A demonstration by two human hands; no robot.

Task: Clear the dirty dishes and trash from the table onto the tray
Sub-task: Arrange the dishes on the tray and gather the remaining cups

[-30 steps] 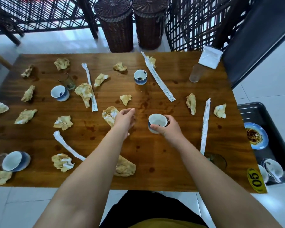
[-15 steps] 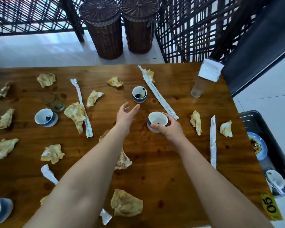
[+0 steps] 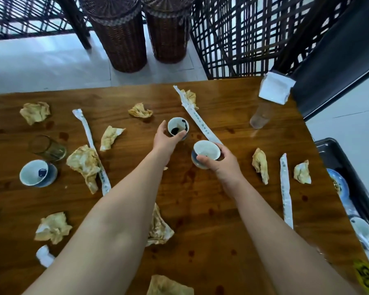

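My right hand grips a white and blue tea cup just above the wooden table. My left hand curls its fingers and thumb round a second cup with dark dregs, which stands on the table. A third cup lies tilted at the left beside a drinking glass. Several crumpled stained napkins, such as one napkin, and long paper chopstick sleeves are scattered about. The black tray sits off the table's right edge with a blue plate and a cup in it.
A clear glass with a white napkin pack above it stands at the far right corner. Two wicker baskets and a dark lattice screen stand behind the table. A yellow number tag marks the near right corner.
My left hand has reached forward from the stained napkin to the far cup and closed round it. My right hand has kept its cup. The camera has moved forward over the table.
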